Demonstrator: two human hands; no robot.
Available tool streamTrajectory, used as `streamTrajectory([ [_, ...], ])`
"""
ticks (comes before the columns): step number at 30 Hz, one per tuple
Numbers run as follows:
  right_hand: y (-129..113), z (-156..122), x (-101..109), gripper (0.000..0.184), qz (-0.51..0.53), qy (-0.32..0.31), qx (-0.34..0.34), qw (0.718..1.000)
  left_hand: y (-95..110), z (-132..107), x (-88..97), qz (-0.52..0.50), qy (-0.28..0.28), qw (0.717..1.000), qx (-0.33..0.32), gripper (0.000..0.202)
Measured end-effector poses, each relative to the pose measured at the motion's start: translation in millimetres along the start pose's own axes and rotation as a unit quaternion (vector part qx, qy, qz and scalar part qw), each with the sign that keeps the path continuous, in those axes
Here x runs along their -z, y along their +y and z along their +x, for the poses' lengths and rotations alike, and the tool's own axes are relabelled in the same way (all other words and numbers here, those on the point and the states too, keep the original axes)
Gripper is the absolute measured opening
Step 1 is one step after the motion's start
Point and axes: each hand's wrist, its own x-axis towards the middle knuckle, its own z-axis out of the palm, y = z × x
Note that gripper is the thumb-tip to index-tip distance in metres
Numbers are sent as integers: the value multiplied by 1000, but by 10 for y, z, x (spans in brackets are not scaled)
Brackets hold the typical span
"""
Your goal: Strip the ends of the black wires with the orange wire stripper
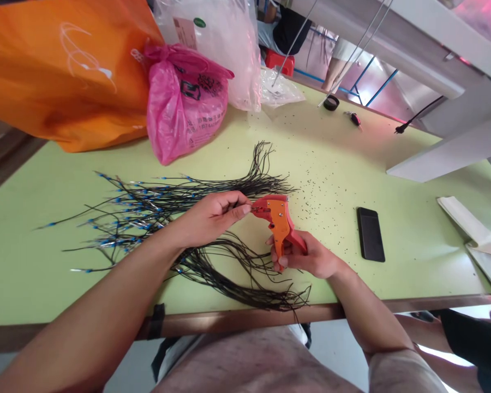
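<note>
My right hand [306, 256] is wrapped round the handles of a red and orange wire stripper [276, 218], held just above the green table [352, 169]. My left hand [213, 215] pinches the end of a thin black wire [245, 206] and holds it at the tool's jaws. Under both hands lies a spread bundle of black wires [229, 267]; many of them carry blue-sleeved ends [123, 218] that fan out to the left.
A black phone [370, 233] lies flat to the right of my hands. An orange bag [65, 65], a pink bag [184, 103] and a clear plastic bag [225, 43] stand at the back. Small black wire scraps [323, 185] dot the table. Another person's leg [466, 333] shows at bottom right.
</note>
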Motion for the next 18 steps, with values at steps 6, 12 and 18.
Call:
streamTrajectory([
  [6,28,40,-21,40,-9,7,14,1000,-3,-4,-6,-12,-8,1000,6,49],
  [12,56,92,-65,38,-14,36,27,999,-23,1,-49,-18,6,1000,-2,43],
  [18,29,97,-69,38,-23,30,42,998,-8,-15,-47,41,33,998,-43,42],
])
